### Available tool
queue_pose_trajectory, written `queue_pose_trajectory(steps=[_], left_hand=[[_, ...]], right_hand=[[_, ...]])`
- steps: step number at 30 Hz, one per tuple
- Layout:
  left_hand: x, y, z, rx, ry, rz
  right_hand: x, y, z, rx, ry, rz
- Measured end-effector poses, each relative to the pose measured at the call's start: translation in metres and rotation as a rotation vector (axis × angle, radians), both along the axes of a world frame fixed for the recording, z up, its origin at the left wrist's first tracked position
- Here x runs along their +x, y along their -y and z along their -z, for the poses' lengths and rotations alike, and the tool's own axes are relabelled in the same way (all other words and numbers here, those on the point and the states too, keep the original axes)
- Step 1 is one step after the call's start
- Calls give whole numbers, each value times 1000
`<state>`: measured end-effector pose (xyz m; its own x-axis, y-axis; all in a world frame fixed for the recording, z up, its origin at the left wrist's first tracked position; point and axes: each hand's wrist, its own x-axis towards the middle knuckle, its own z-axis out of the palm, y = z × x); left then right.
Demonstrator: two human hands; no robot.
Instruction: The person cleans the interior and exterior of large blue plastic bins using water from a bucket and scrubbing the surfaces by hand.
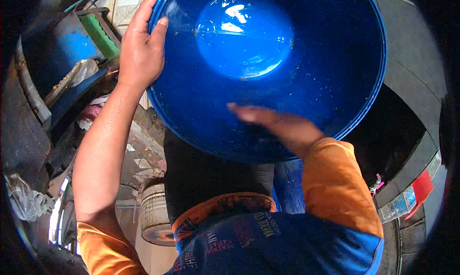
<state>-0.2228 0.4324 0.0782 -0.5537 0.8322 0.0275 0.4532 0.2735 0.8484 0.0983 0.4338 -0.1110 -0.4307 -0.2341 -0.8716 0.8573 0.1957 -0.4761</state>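
Note:
A large blue plastic drum [330, 69] is tilted with its round mouth facing me. A bright patch of light shows on its bottom, and small pale specks cling to the inner wall. My left hand [143, 52] grips the rim at the left, with the thumb over the edge and the fingers partly hidden outside. Inside the mouth, near the lower wall, is my right hand [261, 118], blurred by motion. Its visible fingers are stretched out toward the left, and nothing shows in them. I cannot tell whether it touches the wall.
At the left stand a blue container [64, 45] with a green part [99, 35] and crumpled clear plastic [28, 198]. A rusty pale can [155, 212] is below the drum, left of my legs. A red item [420, 193] lies at the right.

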Motion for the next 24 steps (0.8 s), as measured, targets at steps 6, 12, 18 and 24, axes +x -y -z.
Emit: queue_pose_trajectory(steps=[6,12,18,24], left_hand=[[-4,5,-12,-81,-31,13],[1,-5,-6,-3,55,7],[-6,6,7,4,-50,2],[-7,10,8,-66,-308,-152]], right_hand=[[-73,12,-155,-232,-168,-122],[-48,3,-100,-7,177,-384],[-12,-8,-168,40,-172,-304],[67,-60,-228,347,-376,-433]])
